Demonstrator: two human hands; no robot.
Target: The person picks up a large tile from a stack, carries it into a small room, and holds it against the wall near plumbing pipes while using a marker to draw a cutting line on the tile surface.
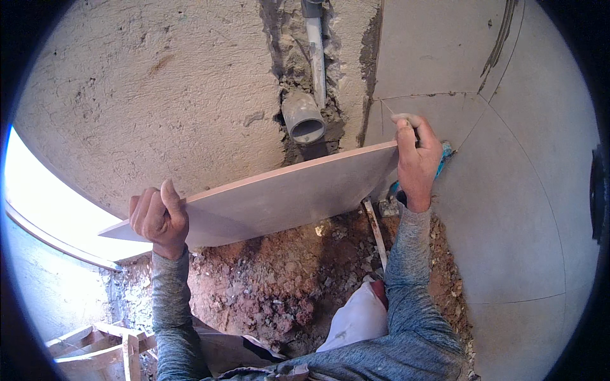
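Observation:
A large pale grey tile [292,197] with a light edge spans the middle, tilted, in front of the rough wall. My left hand [159,219] has its fingers curled round the tile's top edge near the left end, thumb up. My right hand [416,162] is closed on the tile's upper right corner, its fingertips beside a tiled wall. Just behind the tile, a grey pipe stub [302,120] sticks out of a chipped channel beneath a thinner white pipe [316,57]. A blue object [445,152], too small to make out, is partly hidden behind my right hand.
The tiled wall [518,222] fills the right side; rough plaster [140,95] rises ahead. Broken soil and rubble [267,298] cover the floor, with a narrow batten [377,235]. A bright opening [44,184] is at left, wooden pieces [129,352] at lower left.

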